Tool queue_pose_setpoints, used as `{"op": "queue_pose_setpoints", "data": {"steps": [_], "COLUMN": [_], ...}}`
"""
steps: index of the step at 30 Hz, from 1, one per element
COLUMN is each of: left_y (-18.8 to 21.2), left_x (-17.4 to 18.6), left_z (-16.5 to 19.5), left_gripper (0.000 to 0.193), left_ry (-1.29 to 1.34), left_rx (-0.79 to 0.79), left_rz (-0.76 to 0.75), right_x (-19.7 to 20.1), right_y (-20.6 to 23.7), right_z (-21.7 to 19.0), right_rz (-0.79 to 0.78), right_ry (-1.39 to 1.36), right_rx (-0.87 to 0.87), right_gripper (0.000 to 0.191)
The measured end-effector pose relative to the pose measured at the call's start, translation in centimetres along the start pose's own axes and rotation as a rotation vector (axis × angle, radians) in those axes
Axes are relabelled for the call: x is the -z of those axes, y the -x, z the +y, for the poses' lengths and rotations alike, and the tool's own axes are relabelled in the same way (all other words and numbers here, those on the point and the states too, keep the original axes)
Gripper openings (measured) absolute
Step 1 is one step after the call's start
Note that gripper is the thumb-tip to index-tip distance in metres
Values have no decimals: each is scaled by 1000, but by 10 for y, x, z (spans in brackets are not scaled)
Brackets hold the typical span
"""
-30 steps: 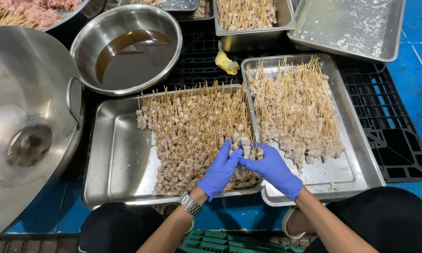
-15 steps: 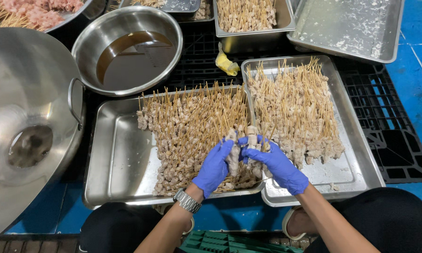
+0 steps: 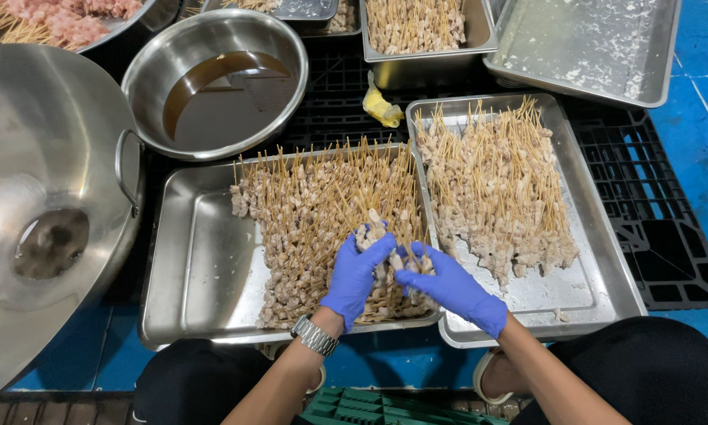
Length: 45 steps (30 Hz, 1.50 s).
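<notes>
At lower centre, the gloved left hand (image 3: 357,277) and right hand (image 3: 448,288) close around a bundle of skewers (image 3: 389,260), lifting it above the steel tray (image 3: 189,275).

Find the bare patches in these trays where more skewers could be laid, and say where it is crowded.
The left tray is bare along its left side, beside its skewer pile. The right tray has a bare strip at its near edge, below its skewers. The far-right tray holds only crumbs. It is crowded where the left hand and right hand grip skewers.
</notes>
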State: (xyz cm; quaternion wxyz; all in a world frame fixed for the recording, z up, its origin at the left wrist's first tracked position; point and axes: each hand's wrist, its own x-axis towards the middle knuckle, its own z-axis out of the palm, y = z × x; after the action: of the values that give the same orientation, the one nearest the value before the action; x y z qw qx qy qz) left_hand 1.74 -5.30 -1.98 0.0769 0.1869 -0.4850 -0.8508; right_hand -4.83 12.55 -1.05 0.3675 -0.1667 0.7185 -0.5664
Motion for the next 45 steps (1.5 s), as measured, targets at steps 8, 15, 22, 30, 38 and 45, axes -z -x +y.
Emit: {"op": "queue_pose_setpoints", "data": {"steps": [8, 15, 22, 30, 38, 45], "left_y": [-3, -8, -4, 5, 5, 10], "left_x": [5, 17, 2, -4, -6, -6], "left_z": [-17, -27, -14, -11, -6, 14], "left_gripper": [55, 55, 46, 46, 46, 51], "left_ry": [-143, 143, -212, -344, -91, -257], "left_rx": [113, 134, 8, -83, 10, 97], "left_rz": [52, -132, -180, -193, -216, -332], "right_x": [5, 2, 24, 12, 17, 20], "right_y": [-10, -8, -7, -7, -9, -8], "right_z": [2, 1, -8, 2, 2, -4], "right_rz": [173, 149, 222, 229, 206, 237], "right_ry": [-174, -370, -448, -382, -453, -522], "right_rx": [-10, -28, 13, -9, -35, -45], "right_gripper": [28, 25, 19, 31, 27, 27]}}
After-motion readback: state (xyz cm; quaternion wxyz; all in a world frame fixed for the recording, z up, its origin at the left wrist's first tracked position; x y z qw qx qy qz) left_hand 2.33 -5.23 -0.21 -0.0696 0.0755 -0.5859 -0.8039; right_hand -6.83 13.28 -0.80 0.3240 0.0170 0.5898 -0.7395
